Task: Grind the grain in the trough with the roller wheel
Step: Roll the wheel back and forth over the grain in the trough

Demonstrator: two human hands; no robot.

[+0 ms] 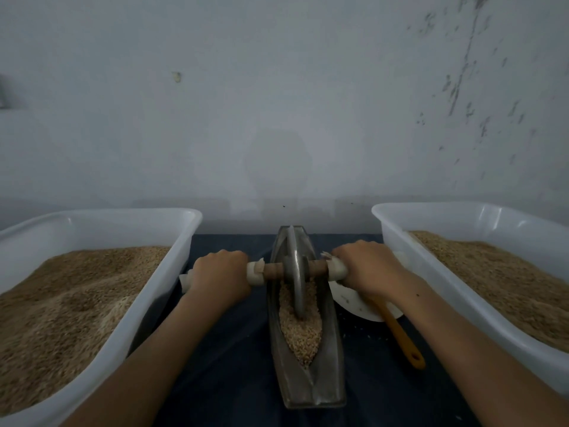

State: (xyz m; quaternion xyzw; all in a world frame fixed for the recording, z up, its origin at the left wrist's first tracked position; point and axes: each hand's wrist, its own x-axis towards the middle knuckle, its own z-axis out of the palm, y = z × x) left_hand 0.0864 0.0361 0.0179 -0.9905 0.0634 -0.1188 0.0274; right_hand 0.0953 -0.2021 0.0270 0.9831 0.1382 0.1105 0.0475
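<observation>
Against a pale wall, a dark cloth [228, 359] is carrying a metal trough [331, 359] holding grain [303, 337]. Both hands are gripping the wrapped axle of the wheel [297, 278] standing in the grain: left hand [220, 277], right hand [368, 268]. Tubs [172, 266] of grain are flanking them; an orange spatula [400, 337] is lying right.
</observation>
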